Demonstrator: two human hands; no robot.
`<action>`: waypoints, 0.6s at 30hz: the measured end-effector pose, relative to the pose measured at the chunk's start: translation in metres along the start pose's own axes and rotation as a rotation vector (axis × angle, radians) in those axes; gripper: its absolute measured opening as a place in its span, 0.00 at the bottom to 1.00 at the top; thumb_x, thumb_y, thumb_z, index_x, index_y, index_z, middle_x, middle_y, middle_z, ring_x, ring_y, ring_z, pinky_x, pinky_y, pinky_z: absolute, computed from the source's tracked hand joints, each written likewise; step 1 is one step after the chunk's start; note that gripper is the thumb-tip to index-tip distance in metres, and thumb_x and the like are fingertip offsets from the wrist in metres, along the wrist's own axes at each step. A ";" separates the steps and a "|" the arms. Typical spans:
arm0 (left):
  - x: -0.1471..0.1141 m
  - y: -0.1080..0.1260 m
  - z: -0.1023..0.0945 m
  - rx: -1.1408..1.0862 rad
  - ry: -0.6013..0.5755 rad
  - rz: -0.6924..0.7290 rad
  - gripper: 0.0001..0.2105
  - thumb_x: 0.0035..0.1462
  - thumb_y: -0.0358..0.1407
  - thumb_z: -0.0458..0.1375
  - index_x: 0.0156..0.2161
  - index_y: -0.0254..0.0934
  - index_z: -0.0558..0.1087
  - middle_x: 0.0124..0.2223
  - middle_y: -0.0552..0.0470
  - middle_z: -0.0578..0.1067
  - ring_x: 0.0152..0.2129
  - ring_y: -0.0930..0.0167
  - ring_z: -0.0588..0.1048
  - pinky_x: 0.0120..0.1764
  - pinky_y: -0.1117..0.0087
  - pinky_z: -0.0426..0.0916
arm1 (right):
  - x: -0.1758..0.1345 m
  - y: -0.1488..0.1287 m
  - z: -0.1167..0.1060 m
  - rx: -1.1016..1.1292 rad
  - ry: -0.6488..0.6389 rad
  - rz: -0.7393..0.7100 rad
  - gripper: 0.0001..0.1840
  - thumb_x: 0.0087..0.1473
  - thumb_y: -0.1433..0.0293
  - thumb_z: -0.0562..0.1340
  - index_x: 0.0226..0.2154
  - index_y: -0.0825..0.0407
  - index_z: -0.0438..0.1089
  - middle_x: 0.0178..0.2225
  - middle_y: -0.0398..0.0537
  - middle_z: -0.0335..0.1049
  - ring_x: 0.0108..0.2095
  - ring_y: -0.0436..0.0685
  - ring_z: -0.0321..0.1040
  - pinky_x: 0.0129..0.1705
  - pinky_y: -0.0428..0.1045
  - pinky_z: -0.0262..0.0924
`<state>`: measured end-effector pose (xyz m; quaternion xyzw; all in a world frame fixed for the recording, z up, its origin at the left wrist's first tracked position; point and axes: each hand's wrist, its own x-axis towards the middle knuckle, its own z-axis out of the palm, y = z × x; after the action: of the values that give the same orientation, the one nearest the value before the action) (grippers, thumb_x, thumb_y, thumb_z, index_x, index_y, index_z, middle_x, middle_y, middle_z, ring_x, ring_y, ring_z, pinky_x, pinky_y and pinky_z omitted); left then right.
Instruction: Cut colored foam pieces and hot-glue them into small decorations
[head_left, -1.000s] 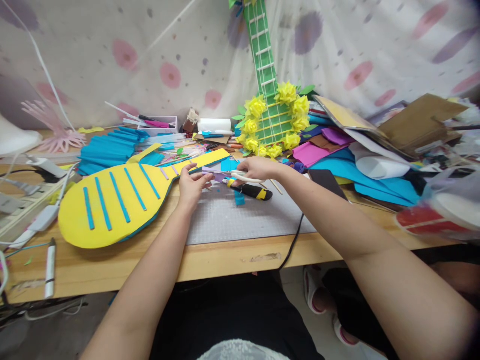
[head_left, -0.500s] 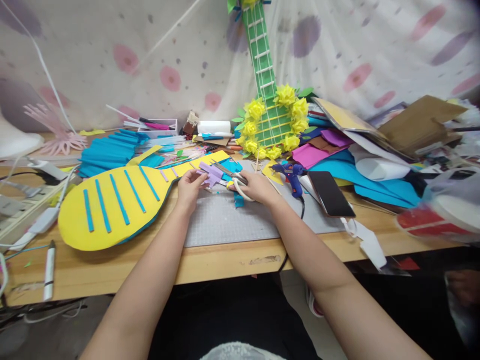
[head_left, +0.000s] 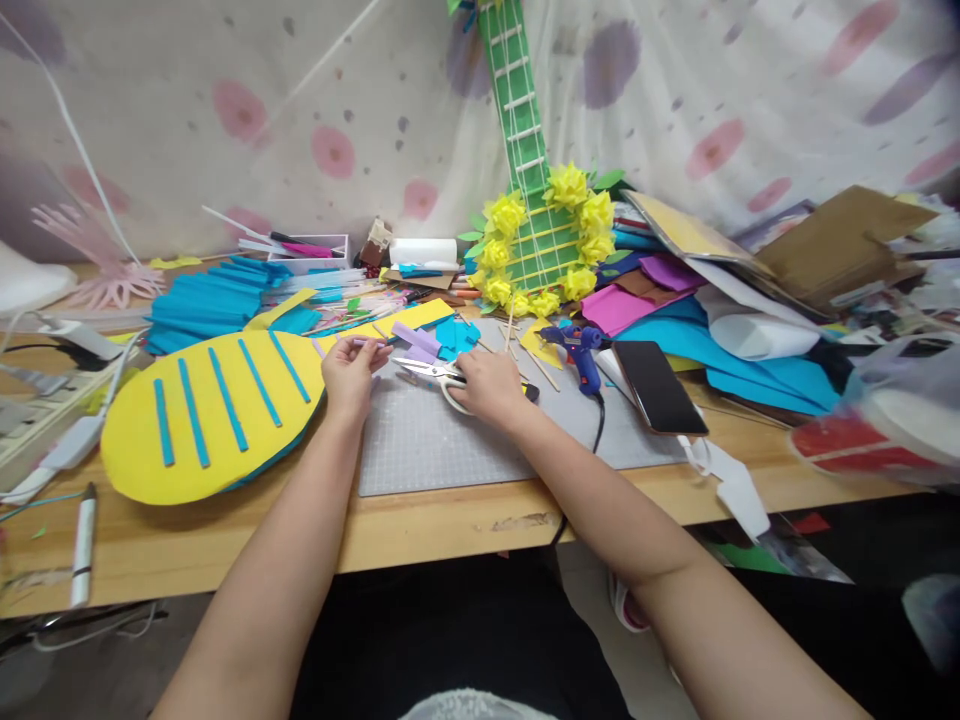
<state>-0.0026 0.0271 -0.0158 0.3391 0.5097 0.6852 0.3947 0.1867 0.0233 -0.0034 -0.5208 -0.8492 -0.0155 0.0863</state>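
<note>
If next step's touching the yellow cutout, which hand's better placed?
Left, likely: the left hand is close to the yellow cutout, while the right hand holds the scissors farther off, over the gray mat.

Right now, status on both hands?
Left hand pinching thin purple strip. Right hand gripping white-handled metal scissors. Black-and-yellow tool partly hidden behind right hand.

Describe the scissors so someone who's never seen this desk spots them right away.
On the wooden table, find the grey gridded mat. Over its far left part, the person's right hand holds the scissors. Shiny metal blades point left from whitish handles, unlike the blue glue gun lying farther right.
</note>
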 end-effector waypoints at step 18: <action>-0.008 -0.010 0.010 -0.013 -0.155 -0.115 0.15 0.46 0.37 0.61 0.40 0.34 0.69 0.27 0.52 0.73 0.28 0.72 0.76 0.30 0.72 0.71 | -0.034 0.108 -0.062 0.534 0.832 0.454 0.20 0.53 0.55 0.54 0.42 0.52 0.64 0.40 0.54 0.67 0.40 0.57 0.65 0.42 0.52 0.60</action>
<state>0.0113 0.0261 -0.0232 0.3585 0.4918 0.6365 0.4738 0.3057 0.0357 0.0455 -0.6010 -0.5839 0.0150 0.5455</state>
